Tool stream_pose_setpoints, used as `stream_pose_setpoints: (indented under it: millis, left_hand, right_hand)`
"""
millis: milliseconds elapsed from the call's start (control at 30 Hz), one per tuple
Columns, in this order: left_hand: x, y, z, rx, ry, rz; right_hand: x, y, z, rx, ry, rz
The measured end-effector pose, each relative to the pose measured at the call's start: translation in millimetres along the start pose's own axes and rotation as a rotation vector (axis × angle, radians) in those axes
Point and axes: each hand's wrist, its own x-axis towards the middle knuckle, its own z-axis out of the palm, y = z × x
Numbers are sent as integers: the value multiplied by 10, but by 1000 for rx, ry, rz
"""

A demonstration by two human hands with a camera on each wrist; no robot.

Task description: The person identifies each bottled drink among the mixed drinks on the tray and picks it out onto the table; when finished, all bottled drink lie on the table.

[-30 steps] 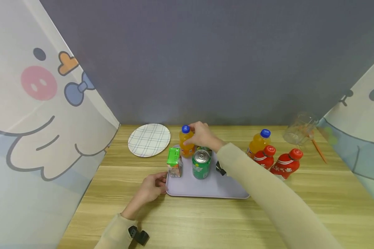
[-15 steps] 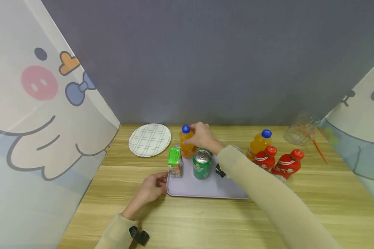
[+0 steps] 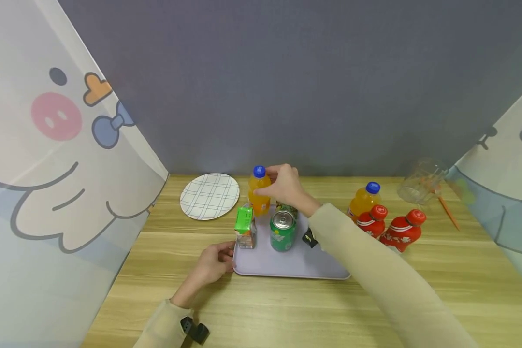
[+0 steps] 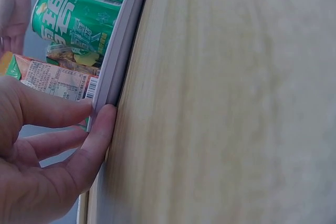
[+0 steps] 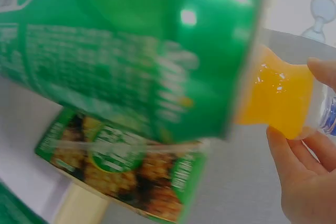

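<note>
My right hand (image 3: 285, 186) grips an orange drink bottle (image 3: 258, 191) with a blue cap at the tray's far left corner. In the right wrist view the fingers and thumb hold this bottle (image 5: 281, 95) near its neck. My left hand (image 3: 210, 262) pinches the rim of the lilac tray (image 3: 269, 266) at its left front; the left wrist view has thumb and finger on that rim (image 4: 116, 66). On the tray stand a green soda can (image 3: 282, 232) and a small drink carton (image 3: 245, 229) with a green top. Behind the can is a patterned green-brown carton (image 5: 126, 166), partly hidden.
A white checked plate (image 3: 210, 196) lies left of the tray. To the right stand another orange drink bottle (image 3: 364, 199) and two red bottles (image 3: 371, 221), partly behind the right sleeve. A clear glass pitcher (image 3: 419, 183) and an orange stick (image 3: 449, 212) are farther right.
My right hand has raised the orange drink bottle slightly and moved it a little away from me. The left hand stays at the tray's rim.
</note>
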Motion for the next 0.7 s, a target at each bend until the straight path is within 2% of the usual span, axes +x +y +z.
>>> stream_pose_setpoints:
  millis: [167, 400, 700]
  left_hand:
    - [-7, -11, -7, 6, -5, 13]
    - [-10, -11, 2, 9, 4, -4]
    - [-5, -14, 4, 1, -2, 0]
  right_hand:
    - [-41, -80, -161, 101, 34, -52]
    - [-120, -162, -399, 202, 69, -117]
    - [-368, -259, -748, 314, 110, -242]
